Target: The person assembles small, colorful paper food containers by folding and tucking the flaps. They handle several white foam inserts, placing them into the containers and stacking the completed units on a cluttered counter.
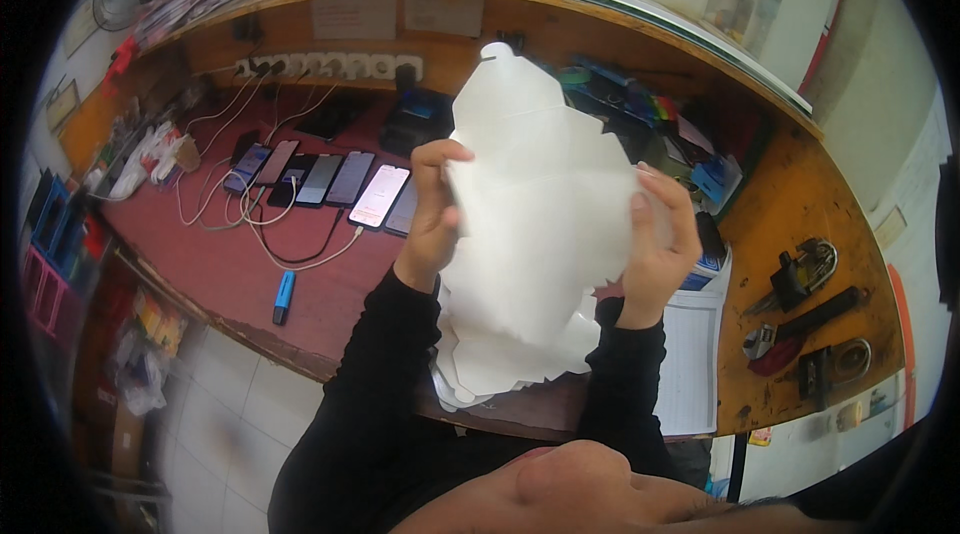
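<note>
**Holding up the white cut-out sheets**

I hold a stack of white sheets [540, 204] in the air in front of me, above the edge of the red desk [220, 264]. The sheets are cut in an irregular shape with zigzag points along the lower edges, and a small tab stands at the top. My left hand [432, 209] grips the left edge: the thumb lies on the front side and the fingers are curled behind, closed firmly on the paper. My right hand [660, 234] grips the right edge in the same way, the fingers wrapped over the front. Both hands are closed on the stack, and nothing else is in them.

More white sheets [490, 364] of the same kind lie on the desk just under the ones I hold. I cannot tell how many sheets are between my fingers.

I judge that I am now examining or separating the sheets. A careful pinch at one edge seems needed, because thin sheets stick together and the points can bend.

Left of my hands lies a row of phones [320, 179] with white cables [290, 234], and a blue marker [284, 296] is nearer to the edge.
</note>
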Action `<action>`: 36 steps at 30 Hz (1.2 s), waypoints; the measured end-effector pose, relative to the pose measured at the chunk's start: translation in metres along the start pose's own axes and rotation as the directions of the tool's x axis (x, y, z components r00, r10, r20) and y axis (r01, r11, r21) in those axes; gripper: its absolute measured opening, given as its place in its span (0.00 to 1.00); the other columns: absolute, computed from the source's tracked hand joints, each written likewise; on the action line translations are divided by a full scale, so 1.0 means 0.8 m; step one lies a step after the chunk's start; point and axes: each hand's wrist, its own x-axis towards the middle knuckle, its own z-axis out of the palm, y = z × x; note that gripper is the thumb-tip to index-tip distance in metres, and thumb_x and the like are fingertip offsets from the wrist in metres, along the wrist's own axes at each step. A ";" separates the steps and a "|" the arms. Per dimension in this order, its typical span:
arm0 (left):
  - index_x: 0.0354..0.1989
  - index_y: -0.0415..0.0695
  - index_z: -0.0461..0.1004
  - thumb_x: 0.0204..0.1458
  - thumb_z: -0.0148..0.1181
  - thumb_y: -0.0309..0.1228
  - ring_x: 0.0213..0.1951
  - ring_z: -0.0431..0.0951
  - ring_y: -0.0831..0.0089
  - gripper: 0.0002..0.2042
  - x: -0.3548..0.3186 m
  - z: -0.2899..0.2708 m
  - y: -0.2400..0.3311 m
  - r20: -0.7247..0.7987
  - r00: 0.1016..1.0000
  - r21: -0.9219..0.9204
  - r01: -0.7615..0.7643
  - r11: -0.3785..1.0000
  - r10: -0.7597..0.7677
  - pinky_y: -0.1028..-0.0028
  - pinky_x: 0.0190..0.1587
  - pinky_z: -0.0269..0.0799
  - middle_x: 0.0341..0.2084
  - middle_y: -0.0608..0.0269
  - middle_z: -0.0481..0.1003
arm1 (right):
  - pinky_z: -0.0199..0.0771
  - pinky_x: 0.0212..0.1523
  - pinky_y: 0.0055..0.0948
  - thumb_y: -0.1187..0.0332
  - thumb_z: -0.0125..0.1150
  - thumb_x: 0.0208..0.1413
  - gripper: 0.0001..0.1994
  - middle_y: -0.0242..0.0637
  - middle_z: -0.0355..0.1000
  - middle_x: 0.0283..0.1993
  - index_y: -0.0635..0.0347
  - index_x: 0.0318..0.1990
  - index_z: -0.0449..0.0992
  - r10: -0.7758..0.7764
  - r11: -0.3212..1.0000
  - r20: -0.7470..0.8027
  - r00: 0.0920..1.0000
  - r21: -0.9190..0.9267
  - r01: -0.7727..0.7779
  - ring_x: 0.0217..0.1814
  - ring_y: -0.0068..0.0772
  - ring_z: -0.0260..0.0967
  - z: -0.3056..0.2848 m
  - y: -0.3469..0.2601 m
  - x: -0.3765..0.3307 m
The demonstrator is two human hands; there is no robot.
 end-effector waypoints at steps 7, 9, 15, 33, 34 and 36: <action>0.55 0.44 0.54 0.56 0.68 0.45 0.48 0.70 0.65 0.30 -0.002 0.009 0.025 0.237 0.971 0.642 -0.130 0.755 -0.034 0.66 0.52 0.71 0.55 0.49 0.59 | 0.63 0.65 0.39 0.73 0.62 0.55 0.16 0.46 0.71 0.59 0.59 0.52 0.81 -0.210 0.974 0.523 0.826 0.038 0.223 0.63 0.48 0.68 0.003 -0.023 -0.014; 0.58 0.42 0.53 0.55 0.69 0.46 0.54 0.70 0.61 0.34 -0.006 0.023 0.024 0.248 0.969 0.561 -0.154 0.813 0.011 0.63 0.57 0.69 0.59 0.45 0.58 | 0.64 0.64 0.37 0.73 0.60 0.56 0.17 0.45 0.72 0.58 0.61 0.54 0.79 -0.142 0.873 0.724 0.675 0.413 -0.259 0.62 0.45 0.69 0.012 -0.024 -0.023; 0.67 0.39 0.50 0.48 0.72 0.53 0.59 0.74 0.58 0.48 -0.015 0.049 0.016 0.037 0.993 0.430 0.083 0.899 -0.110 0.65 0.58 0.70 0.55 0.47 0.69 | 0.61 0.66 0.34 0.71 0.59 0.56 0.21 0.44 0.68 0.59 0.69 0.57 0.74 -0.008 0.482 0.802 0.597 0.526 -0.701 0.63 0.40 0.66 0.022 -0.018 -0.031; 0.73 0.40 0.57 0.65 0.48 0.50 0.64 0.68 0.46 0.34 0.014 0.063 0.053 0.316 0.949 0.811 -0.260 0.524 -0.019 0.55 0.64 0.65 0.66 0.44 0.64 | 0.69 0.30 0.18 0.71 0.67 0.56 0.13 0.39 0.80 0.41 0.70 0.47 0.82 0.242 0.835 0.609 0.755 0.265 -0.482 0.32 0.21 0.73 -0.010 0.002 -0.040; 0.73 0.41 0.57 0.64 0.49 0.50 0.66 0.65 0.45 0.34 0.008 0.063 0.065 0.326 0.944 0.842 -0.265 0.470 -0.050 0.51 0.66 0.61 0.68 0.43 0.61 | 0.66 0.26 0.17 0.66 0.69 0.56 0.16 0.37 0.80 0.39 0.70 0.47 0.82 0.128 0.863 0.535 0.835 0.355 -0.360 0.28 0.18 0.71 -0.008 0.008 -0.044; 0.72 0.43 0.58 0.62 0.52 0.50 0.67 0.63 0.42 0.34 -0.009 0.064 0.092 0.288 0.957 0.825 -0.266 0.500 0.034 0.46 0.68 0.57 0.68 0.43 0.60 | 0.67 0.27 0.18 0.58 0.71 0.54 0.20 0.36 0.78 0.36 0.71 0.40 0.80 0.119 0.831 0.534 0.837 0.409 -0.378 0.31 0.21 0.71 -0.017 0.012 -0.057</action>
